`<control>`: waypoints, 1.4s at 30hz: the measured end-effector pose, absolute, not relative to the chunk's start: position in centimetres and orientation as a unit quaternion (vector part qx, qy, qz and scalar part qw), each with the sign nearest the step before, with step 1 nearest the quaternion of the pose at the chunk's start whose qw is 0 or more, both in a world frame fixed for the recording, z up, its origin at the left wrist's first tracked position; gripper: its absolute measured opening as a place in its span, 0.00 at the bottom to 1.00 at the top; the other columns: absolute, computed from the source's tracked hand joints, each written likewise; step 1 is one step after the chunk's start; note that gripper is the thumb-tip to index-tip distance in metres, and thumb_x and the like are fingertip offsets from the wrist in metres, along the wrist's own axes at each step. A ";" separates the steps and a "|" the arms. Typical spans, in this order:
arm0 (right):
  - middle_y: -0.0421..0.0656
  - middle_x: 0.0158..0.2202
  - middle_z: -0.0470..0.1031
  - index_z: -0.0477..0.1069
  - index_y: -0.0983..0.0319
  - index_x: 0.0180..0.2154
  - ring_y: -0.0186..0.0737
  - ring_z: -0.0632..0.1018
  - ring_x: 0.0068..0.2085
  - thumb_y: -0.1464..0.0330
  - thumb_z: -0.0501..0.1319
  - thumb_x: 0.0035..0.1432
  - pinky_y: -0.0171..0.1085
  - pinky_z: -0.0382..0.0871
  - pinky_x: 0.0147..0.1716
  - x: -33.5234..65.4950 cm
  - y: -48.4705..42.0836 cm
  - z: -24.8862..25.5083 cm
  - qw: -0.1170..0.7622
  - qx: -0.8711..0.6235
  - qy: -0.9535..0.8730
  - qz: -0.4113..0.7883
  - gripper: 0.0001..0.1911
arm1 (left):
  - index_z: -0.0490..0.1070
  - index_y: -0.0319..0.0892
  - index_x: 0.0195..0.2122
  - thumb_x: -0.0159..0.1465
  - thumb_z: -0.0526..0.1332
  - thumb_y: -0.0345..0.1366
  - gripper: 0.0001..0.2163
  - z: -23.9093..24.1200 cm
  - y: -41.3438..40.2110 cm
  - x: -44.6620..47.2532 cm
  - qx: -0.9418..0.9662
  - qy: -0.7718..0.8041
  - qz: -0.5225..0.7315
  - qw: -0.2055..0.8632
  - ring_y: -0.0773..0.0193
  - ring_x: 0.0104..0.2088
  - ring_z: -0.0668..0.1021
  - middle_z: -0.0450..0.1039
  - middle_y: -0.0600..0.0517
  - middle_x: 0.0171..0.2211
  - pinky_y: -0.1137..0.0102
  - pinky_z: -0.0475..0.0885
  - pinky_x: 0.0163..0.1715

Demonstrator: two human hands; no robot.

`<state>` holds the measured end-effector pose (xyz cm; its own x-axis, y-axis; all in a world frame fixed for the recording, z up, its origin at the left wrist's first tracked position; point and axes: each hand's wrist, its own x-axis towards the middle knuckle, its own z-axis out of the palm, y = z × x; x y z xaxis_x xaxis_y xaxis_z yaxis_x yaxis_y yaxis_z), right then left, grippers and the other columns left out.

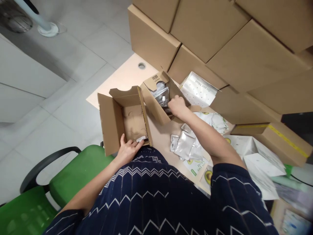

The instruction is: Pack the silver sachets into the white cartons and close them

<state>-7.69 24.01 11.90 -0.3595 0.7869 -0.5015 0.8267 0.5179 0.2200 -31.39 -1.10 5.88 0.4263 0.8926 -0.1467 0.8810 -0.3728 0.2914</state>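
Observation:
My left hand (128, 149) reaches over the near edge of an open cardboard box (133, 112), thumb apart from the stretched fingers. Its fingertips touch a small silvery-white packet (141, 139) in the box's near right corner. Beyond, to the right, stands a tilted second cardboard box (156, 107) with silver spouted pouches (162, 96) inside. My right hand (177, 106) dips into that box beside the pouches, fingers curled down; whatever they hold is hidden. Below the right forearm, several flat silver pouches (185, 145) lie in a loose pile on the table.
Large cardboard cartons (210, 36) are stacked behind the table (122, 78). A white printed box (199, 89) leans there. Avocado-printed packs (195, 166), white bags (256, 156) and another open carton (281, 140) sit at the right. Green chairs (75, 174) stand at the left.

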 end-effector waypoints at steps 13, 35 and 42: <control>0.43 0.37 0.76 0.68 0.59 0.52 0.38 0.75 0.35 0.63 0.44 0.73 0.34 0.67 0.35 -11.8 13.3 27.2 -0.197 0.437 0.854 -0.201 0.17 | 0.69 0.45 0.58 0.66 0.52 0.23 0.21 5.8 -1.3 -31.0 0.829 0.547 0.000 0.118 0.52 0.40 0.76 0.79 0.45 0.36 0.33 0.54 0.60; 0.56 0.45 0.81 0.80 0.70 0.44 0.51 0.81 0.48 0.74 0.61 0.60 0.42 0.74 0.45 -21.1 12.0 16.1 0.398 0.166 0.872 -0.233 0.12 | 0.72 0.42 0.52 0.72 0.51 0.35 0.14 5.0 -3.0 -29.9 0.789 0.606 0.055 0.085 0.53 0.40 0.75 0.75 0.41 0.41 0.61 0.67 0.40; 0.52 0.48 0.80 0.80 0.65 0.44 0.52 0.80 0.48 0.70 0.69 0.52 0.43 0.74 0.45 -21.5 11.5 14.1 0.434 0.109 0.868 -0.213 0.16 | 0.75 0.42 0.44 0.70 0.57 0.41 0.11 3.7 -3.8 -29.4 0.749 0.645 0.149 0.021 0.47 0.54 0.74 0.74 0.38 0.51 0.57 0.68 0.51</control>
